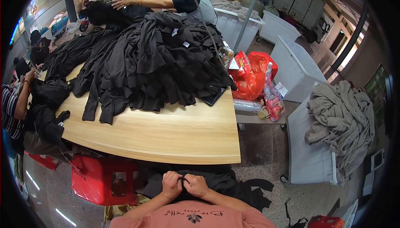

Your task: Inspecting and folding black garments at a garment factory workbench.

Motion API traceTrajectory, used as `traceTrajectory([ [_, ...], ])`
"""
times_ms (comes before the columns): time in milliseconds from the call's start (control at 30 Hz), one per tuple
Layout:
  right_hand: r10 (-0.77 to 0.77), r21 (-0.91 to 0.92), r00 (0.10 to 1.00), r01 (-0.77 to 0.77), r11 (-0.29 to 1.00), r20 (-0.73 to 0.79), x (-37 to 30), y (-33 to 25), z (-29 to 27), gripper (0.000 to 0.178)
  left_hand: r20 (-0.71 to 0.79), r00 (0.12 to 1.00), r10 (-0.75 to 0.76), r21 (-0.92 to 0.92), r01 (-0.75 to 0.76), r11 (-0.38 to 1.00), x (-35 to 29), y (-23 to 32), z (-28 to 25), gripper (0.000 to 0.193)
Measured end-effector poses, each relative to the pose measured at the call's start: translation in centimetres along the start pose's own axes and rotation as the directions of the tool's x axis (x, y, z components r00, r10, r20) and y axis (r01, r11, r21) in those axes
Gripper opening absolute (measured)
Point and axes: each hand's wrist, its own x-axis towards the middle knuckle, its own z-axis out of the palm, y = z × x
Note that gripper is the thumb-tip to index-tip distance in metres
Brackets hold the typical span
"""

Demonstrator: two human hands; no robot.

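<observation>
My left hand [171,184] and my right hand [196,185] are close together in front of my chest, just below the near table edge. Both are closed, pinching a bit of a black garment [223,181] between them. The rest of that garment spreads under my hands and out to the right, with strips hanging low. On the wooden table [166,138] lies a large heap of black garments [154,61], a few small white labels showing. A dark phone [213,96] rests by the heap's right edge.
A red plastic stool [93,182] stands left below the table. To the right are a red plastic bag [250,76] on a low stand and a white bin [312,157] heaped with grey garments [343,124]. A person [193,5] reaches across the heap; a striped-shirt person [12,111] works at left.
</observation>
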Motion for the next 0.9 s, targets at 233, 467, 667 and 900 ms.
traceTrajectory([
  [233, 0.06, -0.025, 0.998, -0.06, 0.998, -0.003, 0.2, 0.5, -0.1, 0.012, 0.165, 0.975, -0.152, 0.059, 0.144, 0.988, 0.1, -1.8, -3.5, 0.01],
  [467, 0.078, -0.043, 0.997, -0.077, 0.996, 0.01, 0.2, 0.8, 0.1, 0.014, 0.329, 0.804, -0.496, -0.298, 0.587, 0.753, -0.8, -3.5, -5.0, 0.011],
  [667, 0.103, -0.073, 0.994, -0.101, 0.992, 0.024, 0.1, 1.3, 0.2, 0.015, 0.438, 0.725, -0.532, -0.239, 0.664, 0.708, -0.1, -4.1, -6.7, 0.008],
  [900, 0.127, -0.086, 0.992, -0.124, 0.988, 0.022, 0.2, 1.5, 0.4, 0.014, 0.52, 0.622, -0.586, -0.459, 0.782, 0.422, 0.1, -4.6, -7.5, 0.002],
])
